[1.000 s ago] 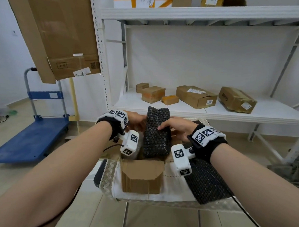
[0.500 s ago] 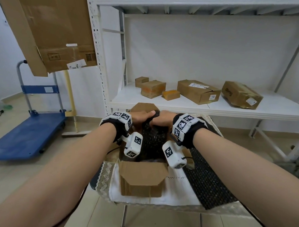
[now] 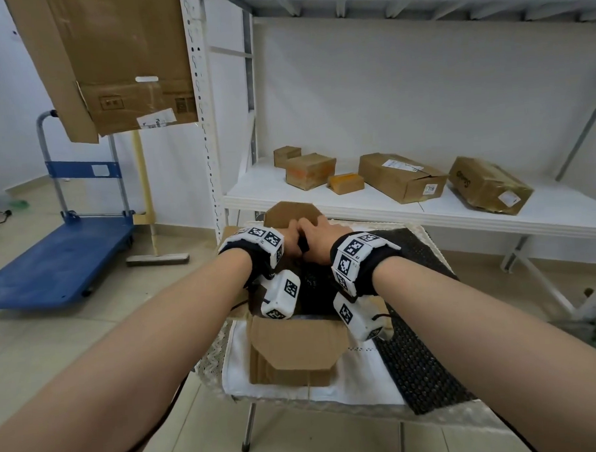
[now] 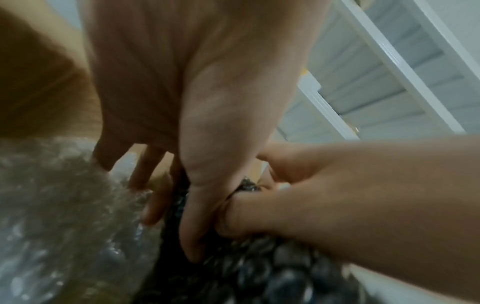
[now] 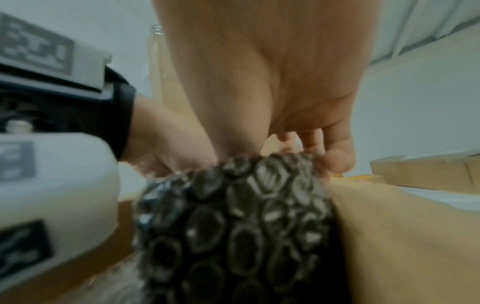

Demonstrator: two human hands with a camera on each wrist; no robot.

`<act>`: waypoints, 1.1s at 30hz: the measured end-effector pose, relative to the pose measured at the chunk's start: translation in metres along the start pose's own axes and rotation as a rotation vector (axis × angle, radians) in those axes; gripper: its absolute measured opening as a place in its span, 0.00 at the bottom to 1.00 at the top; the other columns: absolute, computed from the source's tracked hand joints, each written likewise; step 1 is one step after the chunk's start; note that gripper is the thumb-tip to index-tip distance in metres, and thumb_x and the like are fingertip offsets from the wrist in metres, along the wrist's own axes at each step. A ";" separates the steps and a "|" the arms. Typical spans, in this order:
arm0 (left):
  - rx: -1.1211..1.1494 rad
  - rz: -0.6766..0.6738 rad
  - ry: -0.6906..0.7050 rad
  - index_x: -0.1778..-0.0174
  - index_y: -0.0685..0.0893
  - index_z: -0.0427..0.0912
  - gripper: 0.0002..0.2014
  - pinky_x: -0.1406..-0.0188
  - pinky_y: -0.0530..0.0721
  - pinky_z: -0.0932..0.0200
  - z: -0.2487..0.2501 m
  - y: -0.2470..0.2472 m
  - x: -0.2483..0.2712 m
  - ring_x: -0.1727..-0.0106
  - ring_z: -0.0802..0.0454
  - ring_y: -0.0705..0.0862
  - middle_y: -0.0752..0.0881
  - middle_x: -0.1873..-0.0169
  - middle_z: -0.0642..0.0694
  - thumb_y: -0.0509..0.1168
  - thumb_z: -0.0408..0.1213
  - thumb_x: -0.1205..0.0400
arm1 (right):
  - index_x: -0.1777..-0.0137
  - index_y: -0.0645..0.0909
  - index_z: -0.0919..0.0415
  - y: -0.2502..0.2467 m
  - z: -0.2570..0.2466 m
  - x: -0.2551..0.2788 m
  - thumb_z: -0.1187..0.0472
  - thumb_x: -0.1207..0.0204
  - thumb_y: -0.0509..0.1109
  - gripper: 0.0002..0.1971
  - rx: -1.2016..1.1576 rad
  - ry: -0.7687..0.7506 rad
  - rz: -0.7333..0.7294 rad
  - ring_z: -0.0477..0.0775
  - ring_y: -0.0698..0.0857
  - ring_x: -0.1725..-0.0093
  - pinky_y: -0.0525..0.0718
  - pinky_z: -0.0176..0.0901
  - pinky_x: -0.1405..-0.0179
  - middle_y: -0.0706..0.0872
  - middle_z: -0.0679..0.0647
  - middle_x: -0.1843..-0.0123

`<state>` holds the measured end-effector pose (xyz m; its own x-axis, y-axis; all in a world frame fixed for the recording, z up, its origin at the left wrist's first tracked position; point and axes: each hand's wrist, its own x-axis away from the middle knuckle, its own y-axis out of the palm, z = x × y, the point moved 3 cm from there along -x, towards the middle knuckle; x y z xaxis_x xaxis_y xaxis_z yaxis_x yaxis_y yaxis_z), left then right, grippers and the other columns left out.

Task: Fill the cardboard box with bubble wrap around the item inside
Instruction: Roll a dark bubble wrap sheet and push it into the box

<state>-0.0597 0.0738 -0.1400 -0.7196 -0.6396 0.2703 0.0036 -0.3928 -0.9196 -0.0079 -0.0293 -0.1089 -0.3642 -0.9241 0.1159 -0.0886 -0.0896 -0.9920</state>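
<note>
At frame centre, the left hand (image 3: 288, 238) and right hand (image 3: 319, 237) are together pinching black bubble wrap (image 5: 233, 226) inside the cardboard box (image 3: 295, 349).

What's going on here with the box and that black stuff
A person is packing a cardboard box that sits open on a small cloth-covered table. Both the left hand and the right hand grip a folded wad of black bubble wrap and push it down into the box. Clear bubble wrap already lies inside beside it. More black bubble wrap sheet lies on the table to the right.
</note>
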 end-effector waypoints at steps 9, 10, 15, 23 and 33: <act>-0.185 0.032 -0.013 0.26 0.76 0.32 0.22 0.33 0.77 0.52 0.001 0.014 -0.005 0.29 0.40 0.80 0.81 0.30 0.36 0.66 0.35 0.15 | 0.40 0.75 0.51 -0.030 0.000 0.031 0.39 0.38 0.83 0.32 -0.009 -0.157 -0.228 0.52 0.76 0.49 0.80 0.48 0.45 0.72 0.51 0.47; -0.193 0.031 -0.027 0.27 0.78 0.32 0.19 0.34 0.77 0.53 0.000 0.014 -0.004 0.28 0.40 0.80 0.81 0.30 0.36 0.64 0.33 0.14 | 0.42 0.76 0.49 -0.029 0.000 0.031 0.39 0.41 0.84 0.32 0.015 -0.171 -0.220 0.54 0.78 0.47 0.81 0.49 0.46 0.73 0.51 0.46; -0.238 -0.075 0.037 0.37 0.85 0.35 0.12 0.36 0.78 0.51 -0.013 0.018 -0.008 0.38 0.38 0.84 0.85 0.42 0.34 0.66 0.31 0.16 | 0.49 0.76 0.53 -0.021 -0.003 0.032 0.48 0.40 0.87 0.27 0.016 -0.234 -0.161 0.51 0.81 0.53 0.76 0.42 0.63 0.82 0.46 0.53; -0.459 -0.208 -0.052 0.63 0.83 0.49 0.13 0.56 0.86 0.54 0.008 0.008 0.014 0.62 0.46 0.85 0.87 0.66 0.48 0.60 0.51 0.34 | 0.38 0.83 0.56 -0.012 -0.003 0.037 0.47 0.38 0.86 0.29 0.095 -0.194 -0.197 0.55 0.84 0.44 0.87 0.53 0.43 0.88 0.53 0.44; -0.608 -0.221 -0.016 0.37 0.80 0.59 0.30 0.53 0.86 0.50 0.013 0.018 0.014 0.58 0.47 0.86 0.85 0.58 0.52 0.65 0.62 0.37 | 0.41 0.83 0.55 -0.009 0.002 0.039 0.43 0.38 0.84 0.28 0.233 -0.113 -0.259 0.57 0.86 0.48 0.88 0.50 0.48 0.89 0.53 0.48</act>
<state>-0.0601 0.0492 -0.1486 -0.6479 -0.5985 0.4713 -0.5405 -0.0748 -0.8380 -0.0197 -0.0648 -0.0956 -0.2511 -0.8940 0.3711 0.0538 -0.3957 -0.9168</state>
